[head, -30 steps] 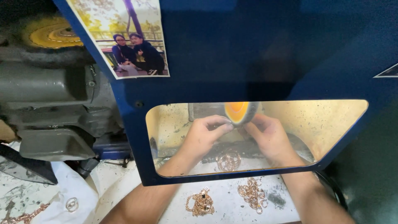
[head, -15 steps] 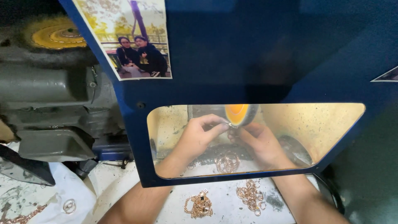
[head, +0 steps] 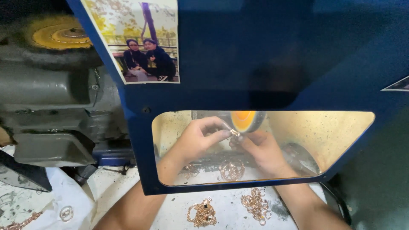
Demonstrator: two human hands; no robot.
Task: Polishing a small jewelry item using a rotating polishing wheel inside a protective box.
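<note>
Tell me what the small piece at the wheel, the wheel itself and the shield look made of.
The small piece, pinched in the fingers of both hands, looks like gold-toned metal: it glints. The wheel looks like soft cloth or felt, matte orange-yellow. The shield seems blue-painted sheet metal with a clear window, probably plastic.

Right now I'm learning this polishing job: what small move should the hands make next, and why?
Probably turn the small gold piece a little against the orange wheel. Both the left hand and the right hand pinch it just under the wheel, so only one side seems to meet it.
</note>
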